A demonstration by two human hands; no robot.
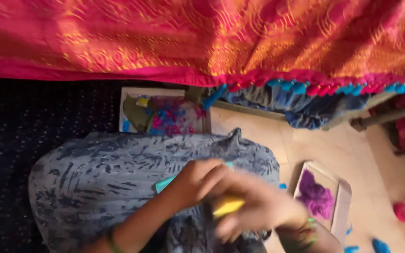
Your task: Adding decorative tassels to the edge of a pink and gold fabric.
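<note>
My left hand [194,182] and my right hand [254,206] meet low in the middle of the view, over my lap in grey patterned cloth [99,182]. The right hand is motion-blurred. A small yellow piece [228,205] sits between the two hands, gripped by the right fingers. A thin teal strip [166,183] sticks out to the left from under the left hand. Exactly how the left fingers hold it is hidden.
A pink-orange patterned fabric [202,37] with pink and blue tassels [315,88] hangs across the top. One cardboard box [165,115] holds mixed blue and pink scraps; another tray [341,201] holds purple fluff [316,194]. Pink [401,211] and blue scraps [380,245] lie on the tile floor.
</note>
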